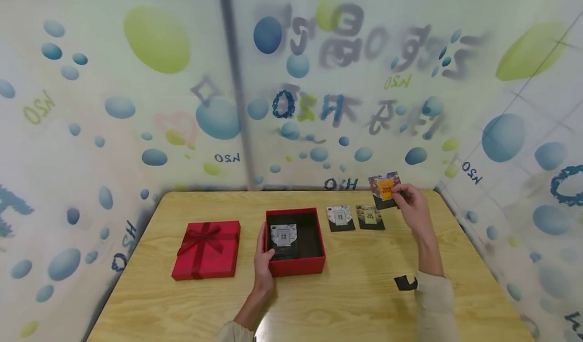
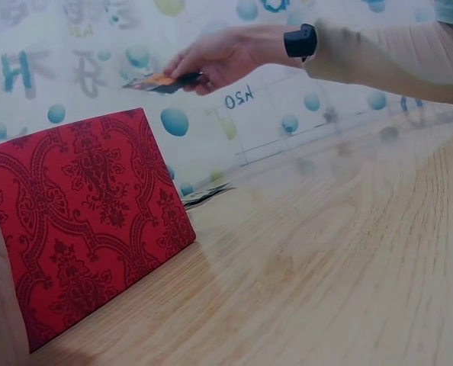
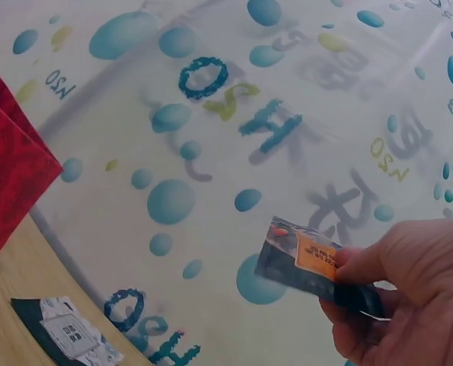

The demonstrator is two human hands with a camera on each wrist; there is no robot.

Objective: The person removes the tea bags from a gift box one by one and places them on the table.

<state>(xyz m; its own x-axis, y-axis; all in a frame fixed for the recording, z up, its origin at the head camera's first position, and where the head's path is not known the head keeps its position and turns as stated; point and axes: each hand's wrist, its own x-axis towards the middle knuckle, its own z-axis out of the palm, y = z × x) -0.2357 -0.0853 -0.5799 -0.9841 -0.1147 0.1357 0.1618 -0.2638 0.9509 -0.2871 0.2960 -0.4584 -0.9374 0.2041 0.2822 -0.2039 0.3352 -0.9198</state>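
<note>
My left hand [image 1: 262, 266] grips the left side of an open red box [image 1: 296, 267], thumb over the rim and fingers along the outer wall. Inside the box, on the left, lies a black and silver-white sachet [image 1: 283, 236]; any layers under it are hidden. Over the table's back right part, my right hand [image 1: 415, 210] pinches a dark sachet with an orange label [image 1: 386, 189] by its edge. That sachet is raised off the table, as the right wrist view also shows. Below and left of it lie a white-and-black sachet [image 1: 340, 218] and one with a yellowish label [image 1: 370, 217].
A red lid [image 1: 223, 261] with a dark red ribbon bow lies left of the box on the wooden table [image 1: 346, 306]. Patterned curtain-like walls [image 1: 291, 144] stand close behind the table and at its sides. A small black piece [image 1: 403, 283] shows beside the right cuff.
</note>
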